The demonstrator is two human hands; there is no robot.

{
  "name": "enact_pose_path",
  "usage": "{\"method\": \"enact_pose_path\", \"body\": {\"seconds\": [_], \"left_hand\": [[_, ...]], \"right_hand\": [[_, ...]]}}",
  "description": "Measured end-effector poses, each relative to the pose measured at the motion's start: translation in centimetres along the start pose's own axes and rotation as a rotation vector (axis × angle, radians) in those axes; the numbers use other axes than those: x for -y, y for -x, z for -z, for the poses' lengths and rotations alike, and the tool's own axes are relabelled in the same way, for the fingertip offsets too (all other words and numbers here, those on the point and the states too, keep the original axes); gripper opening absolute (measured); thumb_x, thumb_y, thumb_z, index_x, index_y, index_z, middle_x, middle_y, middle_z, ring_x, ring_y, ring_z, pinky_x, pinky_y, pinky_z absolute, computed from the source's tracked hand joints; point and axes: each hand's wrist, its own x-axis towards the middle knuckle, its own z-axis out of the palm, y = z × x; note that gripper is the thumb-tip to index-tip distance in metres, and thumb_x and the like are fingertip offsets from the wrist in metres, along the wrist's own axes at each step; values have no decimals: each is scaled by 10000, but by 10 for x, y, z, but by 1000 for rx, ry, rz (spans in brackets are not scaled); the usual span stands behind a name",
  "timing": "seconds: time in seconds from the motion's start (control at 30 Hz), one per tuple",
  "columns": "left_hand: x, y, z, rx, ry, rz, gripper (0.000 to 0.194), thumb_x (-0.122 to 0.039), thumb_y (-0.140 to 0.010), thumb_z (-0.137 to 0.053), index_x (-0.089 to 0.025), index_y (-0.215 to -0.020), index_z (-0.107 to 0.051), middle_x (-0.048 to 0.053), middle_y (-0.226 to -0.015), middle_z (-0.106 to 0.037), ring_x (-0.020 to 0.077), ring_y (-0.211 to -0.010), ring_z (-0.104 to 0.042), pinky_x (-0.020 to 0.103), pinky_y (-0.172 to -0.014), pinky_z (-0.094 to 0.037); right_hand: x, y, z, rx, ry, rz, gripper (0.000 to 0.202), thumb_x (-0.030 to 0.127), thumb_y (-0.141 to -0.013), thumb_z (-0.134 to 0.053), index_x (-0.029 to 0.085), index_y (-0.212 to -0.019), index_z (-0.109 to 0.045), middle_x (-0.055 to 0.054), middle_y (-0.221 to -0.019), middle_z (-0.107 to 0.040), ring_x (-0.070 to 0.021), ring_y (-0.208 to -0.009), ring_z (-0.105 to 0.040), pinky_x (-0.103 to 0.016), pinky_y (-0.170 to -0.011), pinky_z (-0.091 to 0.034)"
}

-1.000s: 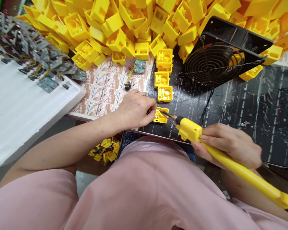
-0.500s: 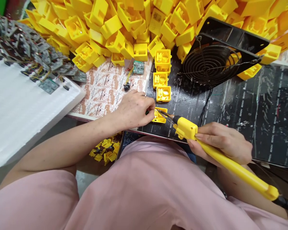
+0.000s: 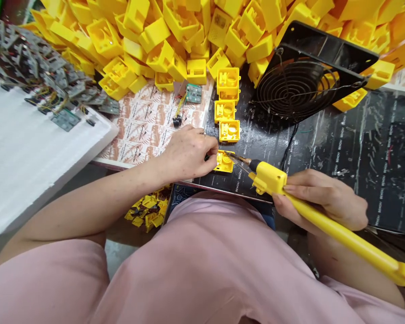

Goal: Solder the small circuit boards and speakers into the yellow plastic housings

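My right hand (image 3: 324, 200) is wrapped round a yellow soldering iron (image 3: 320, 216), whose metal tip points left, just over the right edge of a small yellow housing (image 3: 226, 162) near the table's front edge. At the left side of that housing is my left hand (image 3: 195, 153), its fingers pinched together. Something small and dark shows between the fingers, too hidden to name. Behind the housing stand several more open yellow housings (image 3: 229, 131) in a column running away from me.
A black fan (image 3: 290, 90) with a wire grille stands behind right. Yellow housings (image 3: 155, 36) are heaped along the back. A circuit board with wires (image 3: 193, 93) lies mid-table. More boards (image 3: 65, 119) rest on white foam (image 3: 37, 157) at left.
My right hand has moved a little to the right, drawing the soldering iron's tip back from the middle of the near housing. My left hand has stayed in place.
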Motion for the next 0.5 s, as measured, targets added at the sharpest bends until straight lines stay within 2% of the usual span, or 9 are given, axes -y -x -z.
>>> {"method": "enact_pose_path", "body": {"seconds": [0.03,0.13,0.2,0.27,0.33,0.5], "left_hand": [[0,0,0,1,1,2,277,-274,-832,-499,-180,-758,-749,54,-632,-678,232,-678,-653,364,-715,-479],[0,0,0,-2,-1,7,278,-271,-827,-496,-179,-758,-749,58,-636,-683,228,-668,-652,361,-697,-471],[-1,0,-1,-7,-7,7,289,-271,-830,-488,-178,-759,-751,63,-634,-681,231,-664,-654,362,-685,-467],[-1,1,-1,-15,-14,-1,294,-274,-834,-484,-177,-758,-751,65,-624,-671,237,-666,-655,363,-678,-465],[-1,1,-1,-22,-20,-7,293,-275,-838,-485,-177,-761,-749,64,-617,-662,242,-672,-656,363,-678,-467],[-1,1,0,-6,-20,2,285,-275,-842,-492,-174,-771,-748,64,-622,-655,247,-681,-656,367,-687,-474]], "right_hand": [[0,2,-1,-22,12,-36,253,148,-817,-844,238,-1020,-722,21,-724,-733,-130,-555,-676,-228,-447,-543],[1,14,-4,-127,35,-306,442,241,-839,-853,292,-1258,-721,9,-821,-773,-158,-559,-683,-275,-413,-522],[0,23,-7,-226,6,-401,436,262,-847,-852,313,-1264,-734,-1,-880,-788,-175,-574,-690,-303,-412,-529],[-1,28,-11,-286,-47,-372,333,239,-847,-850,315,-1160,-767,11,-848,-778,-186,-595,-699,-327,-453,-567],[-3,29,-14,-284,-101,-302,289,186,-836,-848,316,-1081,-767,30,-795,-755,-186,-611,-703,-337,-495,-595],[1,19,-14,-113,-116,-176,364,66,-788,-834,284,-1057,-721,16,-811,-752,-183,-638,-712,-313,-476,-577]]}}
